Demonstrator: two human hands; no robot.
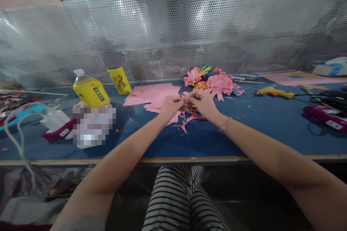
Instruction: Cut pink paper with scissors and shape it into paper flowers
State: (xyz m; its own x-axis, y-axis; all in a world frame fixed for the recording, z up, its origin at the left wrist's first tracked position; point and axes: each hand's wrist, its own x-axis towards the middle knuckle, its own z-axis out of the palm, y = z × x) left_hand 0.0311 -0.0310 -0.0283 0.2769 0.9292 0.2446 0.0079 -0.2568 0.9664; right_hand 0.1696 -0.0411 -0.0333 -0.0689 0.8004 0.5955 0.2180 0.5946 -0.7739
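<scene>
Both hands meet over the middle of the blue table [265,122]. My left hand [171,106] and my right hand [202,102] pinch a small pink paper piece [186,98] between their fingertips, fingers curled closed. Under them lie pink paper scraps [183,123] and red-handled scissors [199,115]. Behind the hands sit loose pink paper sheets [151,93] and a pile of finished pink paper flowers [217,82].
A yellow drink bottle [90,91] and a yellow packet [119,79] stand at the left. A yellow glue gun [276,92] with a cable and a magenta box [325,116] lie at the right. A perforated metal screen [173,32] closes the back edge.
</scene>
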